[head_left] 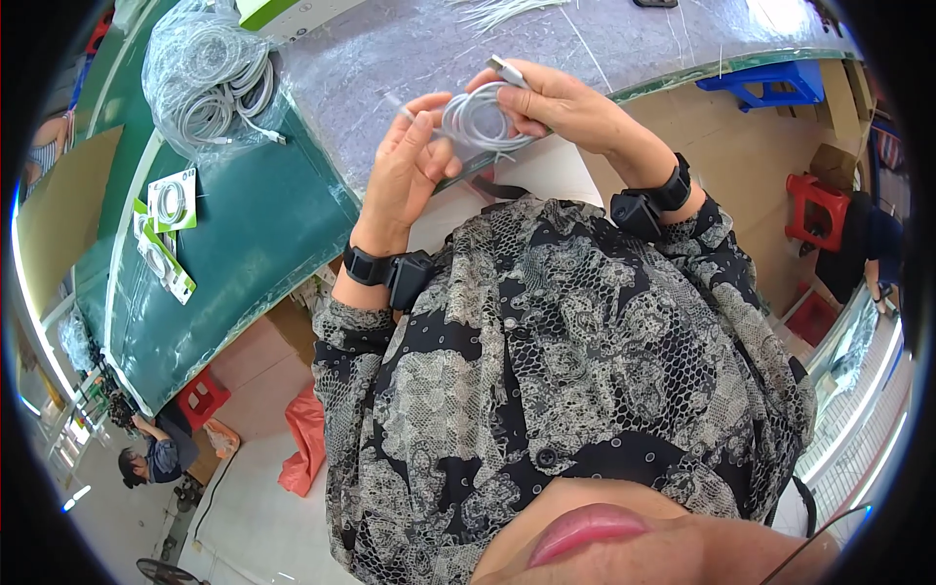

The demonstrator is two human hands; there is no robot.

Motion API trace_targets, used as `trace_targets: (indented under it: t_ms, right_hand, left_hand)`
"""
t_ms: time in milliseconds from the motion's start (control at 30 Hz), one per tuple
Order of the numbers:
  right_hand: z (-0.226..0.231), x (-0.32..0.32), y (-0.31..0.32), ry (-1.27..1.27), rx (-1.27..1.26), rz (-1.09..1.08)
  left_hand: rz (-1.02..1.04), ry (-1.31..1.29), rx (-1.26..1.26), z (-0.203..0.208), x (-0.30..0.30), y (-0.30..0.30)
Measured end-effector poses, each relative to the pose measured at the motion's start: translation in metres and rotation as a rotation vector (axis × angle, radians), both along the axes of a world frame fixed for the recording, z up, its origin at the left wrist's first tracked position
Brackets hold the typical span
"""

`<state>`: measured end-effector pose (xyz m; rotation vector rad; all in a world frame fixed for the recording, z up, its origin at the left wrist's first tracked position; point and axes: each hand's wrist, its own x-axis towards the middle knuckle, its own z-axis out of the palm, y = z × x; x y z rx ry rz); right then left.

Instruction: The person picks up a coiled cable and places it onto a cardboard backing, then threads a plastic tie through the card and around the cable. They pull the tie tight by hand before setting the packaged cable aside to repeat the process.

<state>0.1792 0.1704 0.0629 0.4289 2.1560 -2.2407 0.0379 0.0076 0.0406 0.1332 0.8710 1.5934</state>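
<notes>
A white USB cable [478, 119] is wound into a round coil above the table's near edge. My right hand [556, 102] is closed on the coil's right side, with the metal plug [505, 70] sticking up past the thumb. At the coil's left, my left hand [411, 161] has its fingers curled and pinched together. A thin whitish strip [396, 103], smeared by motion, shows at its fingertips. A short loose end [502, 156] pokes out below the coil.
A clear plastic bag [200, 83] of coiled cables lies at the far left. Carded cables [171, 200] rest on the green tabletop [244, 234]. Thin white strips [502, 12] lie at the back. Around stand a blue stool [770, 86], a red stool [817, 210] and another person [156, 458].
</notes>
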Motion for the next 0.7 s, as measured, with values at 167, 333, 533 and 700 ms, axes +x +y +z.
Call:
trace_targets:
  t_ms: [167,333,533,700]
  right_hand:
    - [0.001,-0.008,-0.005,0.079,0.08,-0.129]
    - [-0.014,-0.016,-0.026,0.164,-0.272,-0.408]
    - [-0.026,-0.004,-0.025,0.126,-0.372,-0.434]
    - [0.004,0.018,-0.033,0.01,-0.598,-0.129]
  left_hand:
    - [-0.04,0.231,-0.087,0.0,0.011,0.006]
    - [0.001,0.059,0.024,-0.007,0.005,0.012]
    - [-0.063,-0.012,-0.002,-0.002,0.011,0.009]
    - [-0.418,-0.013,0.009,0.021,0.013,-0.012]
